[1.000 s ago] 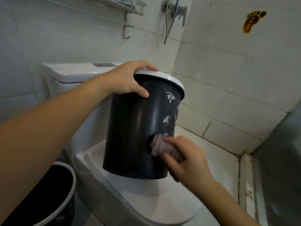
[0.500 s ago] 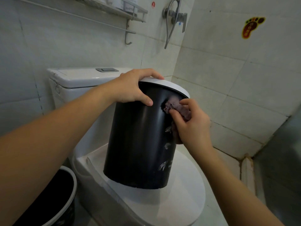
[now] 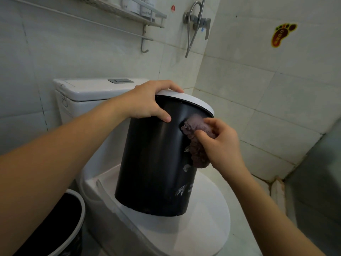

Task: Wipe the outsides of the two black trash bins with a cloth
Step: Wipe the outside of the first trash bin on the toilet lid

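A black trash bin [image 3: 153,163] with a white rim stands tilted on the closed toilet lid [image 3: 203,230]. My left hand [image 3: 147,102] grips the bin's rim, thumb on the outer wall. My right hand [image 3: 221,143] holds a bunched purple cloth [image 3: 195,143] and presses it against the bin's upper right side, just under the rim. White markings show on the bin below the cloth. A second black bin [image 3: 62,228] with a white rim sits on the floor at the lower left, partly hidden by my left forearm.
The white toilet tank [image 3: 88,93] stands behind the bin. A metal wall shelf [image 3: 129,12] with containers and a shower valve with hose [image 3: 197,23] hang above. Tiled walls close in on the right, and a grey panel [image 3: 317,182] stands at the far right.
My right hand has carried the cloth up from the bin's lower side to just under the rim. My left hand keeps its grip on the rim.
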`<state>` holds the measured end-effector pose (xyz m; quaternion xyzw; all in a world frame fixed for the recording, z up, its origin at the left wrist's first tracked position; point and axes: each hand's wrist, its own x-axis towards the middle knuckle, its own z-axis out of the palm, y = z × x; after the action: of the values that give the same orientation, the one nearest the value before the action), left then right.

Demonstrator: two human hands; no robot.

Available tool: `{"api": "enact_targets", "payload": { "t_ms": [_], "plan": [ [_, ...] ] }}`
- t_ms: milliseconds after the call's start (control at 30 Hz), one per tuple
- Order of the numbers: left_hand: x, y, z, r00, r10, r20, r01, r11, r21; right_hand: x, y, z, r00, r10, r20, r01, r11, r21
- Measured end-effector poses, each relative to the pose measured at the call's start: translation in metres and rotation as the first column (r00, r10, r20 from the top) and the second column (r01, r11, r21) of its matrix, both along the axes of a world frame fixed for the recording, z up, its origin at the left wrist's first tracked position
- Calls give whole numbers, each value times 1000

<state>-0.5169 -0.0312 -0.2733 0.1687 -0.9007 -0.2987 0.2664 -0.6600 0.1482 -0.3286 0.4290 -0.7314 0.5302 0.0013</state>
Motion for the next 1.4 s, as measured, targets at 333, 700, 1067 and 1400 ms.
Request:
{"api": "enact_targets", "payload": {
  "t_ms": [333, 700, 1067, 1400],
  "plan": [
    [-3, 2, 0, 1000, 12, 19, -12, 999, -33, 5, -7, -4, 872, -257, -417, 217, 966, -141],
    [3, -4, -2, 1000, 25, 12, -24, 999, -22, 12, -7, -28, 921, -71, -384, 8, 987, -163],
    [2, -4, -2, 1000, 16, 12, -16, 1000, -15, 11, -3, -12, 956, -170, -238, 127, 975, -183],
    [3, -5, -2, 1000, 22, 15, -22, 1000, -13, 8, -10, -36, 792, -198, -577, 53, 965, -258]
  ]
}}
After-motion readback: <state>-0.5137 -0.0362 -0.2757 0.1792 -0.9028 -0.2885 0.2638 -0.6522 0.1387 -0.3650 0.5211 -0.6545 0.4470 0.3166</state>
